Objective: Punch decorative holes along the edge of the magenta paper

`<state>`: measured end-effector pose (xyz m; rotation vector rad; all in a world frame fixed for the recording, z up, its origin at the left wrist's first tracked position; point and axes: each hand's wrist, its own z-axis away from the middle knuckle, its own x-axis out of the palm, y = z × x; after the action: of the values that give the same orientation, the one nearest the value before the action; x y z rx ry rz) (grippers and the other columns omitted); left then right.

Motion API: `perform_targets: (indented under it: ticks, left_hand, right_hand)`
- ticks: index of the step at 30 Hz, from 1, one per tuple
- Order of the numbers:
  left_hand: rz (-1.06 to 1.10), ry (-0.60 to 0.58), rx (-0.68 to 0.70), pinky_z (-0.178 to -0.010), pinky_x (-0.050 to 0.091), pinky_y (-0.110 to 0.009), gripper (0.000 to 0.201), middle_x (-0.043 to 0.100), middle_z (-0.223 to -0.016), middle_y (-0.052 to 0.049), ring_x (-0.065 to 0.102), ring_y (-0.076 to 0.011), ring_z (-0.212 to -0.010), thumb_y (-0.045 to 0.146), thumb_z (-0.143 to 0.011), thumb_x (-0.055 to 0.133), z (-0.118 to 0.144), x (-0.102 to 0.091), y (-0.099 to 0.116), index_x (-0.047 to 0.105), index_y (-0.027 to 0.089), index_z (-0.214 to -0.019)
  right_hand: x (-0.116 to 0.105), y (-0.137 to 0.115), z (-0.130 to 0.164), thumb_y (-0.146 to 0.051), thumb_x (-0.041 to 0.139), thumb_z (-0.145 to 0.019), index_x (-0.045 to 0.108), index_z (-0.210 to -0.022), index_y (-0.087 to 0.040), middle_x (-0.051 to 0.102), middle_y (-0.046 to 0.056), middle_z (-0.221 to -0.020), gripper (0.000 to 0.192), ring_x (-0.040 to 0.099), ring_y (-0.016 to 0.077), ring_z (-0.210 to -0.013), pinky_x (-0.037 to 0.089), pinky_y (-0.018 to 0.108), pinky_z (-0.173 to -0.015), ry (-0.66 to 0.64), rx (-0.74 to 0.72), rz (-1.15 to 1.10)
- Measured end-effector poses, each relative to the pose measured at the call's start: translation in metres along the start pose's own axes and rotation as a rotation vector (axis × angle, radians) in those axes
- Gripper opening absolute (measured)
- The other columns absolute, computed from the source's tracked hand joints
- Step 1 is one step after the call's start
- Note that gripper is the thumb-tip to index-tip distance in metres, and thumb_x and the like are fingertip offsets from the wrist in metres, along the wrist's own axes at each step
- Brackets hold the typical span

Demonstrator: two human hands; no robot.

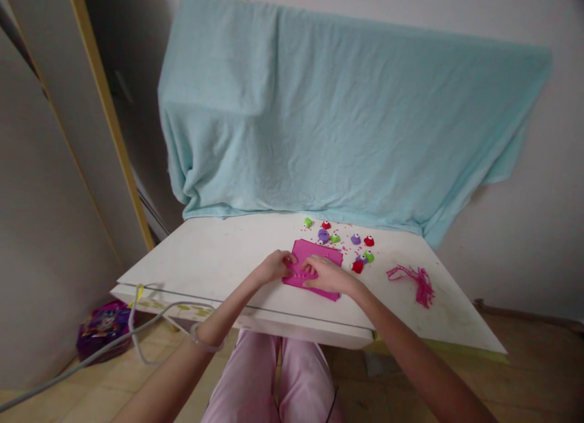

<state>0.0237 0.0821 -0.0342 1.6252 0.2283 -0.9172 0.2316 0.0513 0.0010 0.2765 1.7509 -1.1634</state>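
A small stack of bright pink sheets (pixel 314 251) lies on the white table near its front edge; the sheets look like craft foam. My left hand (pixel 277 265) is at the stack's left edge, fingers curled and pinched on the pink material. Across the right part of the stack rests my right hand (pixel 329 274), its fingers bent and closed on the pink surface. Between the two hands a row of small bumps or cuts shows in the pink. The fingertips are partly hidden, and finer detail is too small to make out.
Several small red, green and purple pieces with eye-like tops, such as a red one (pixel 369 241), lie behind the stack among pink scraps. Pink cut-out strips (pixel 422 284) lie to the right. A light blue cloth (pixel 356 125) hangs behind the table (pixel 205 252). A grey cable (pixel 104 349) passes at left.
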Motion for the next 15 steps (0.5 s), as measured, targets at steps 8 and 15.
perform_targets:
  ticks: [8,15]
  left_hand:
    - [0.144,-0.164,-0.012,-0.058,0.037,-0.02,0.039,0.054,-0.068,0.003,0.05,-0.0115,-0.062,0.018,-0.055,0.072,-0.014,-0.012,-0.013,0.067,0.014,-0.093]
    - [0.115,-0.218,-0.013,-0.056,0.035,-0.019,0.039,0.053,-0.064,0.004,0.048,-0.0103,-0.059,0.018,-0.054,0.074,-0.02,-0.014,-0.015,0.067,0.015,-0.092]
  right_hand:
    - [0.006,-0.002,-0.008,-0.022,0.072,-0.07,0.064,-0.088,-0.02,0.065,-0.001,-0.079,0.02,0.06,0.0147,-0.071,0.042,0.023,-0.06,-0.08,0.019,-0.115]
    - [0.016,-0.011,-0.01,-0.028,0.067,-0.078,0.066,-0.087,-0.021,0.067,0.001,-0.084,0.011,0.06,0.0152,-0.075,0.043,0.025,-0.066,0.013,-0.053,-0.134]
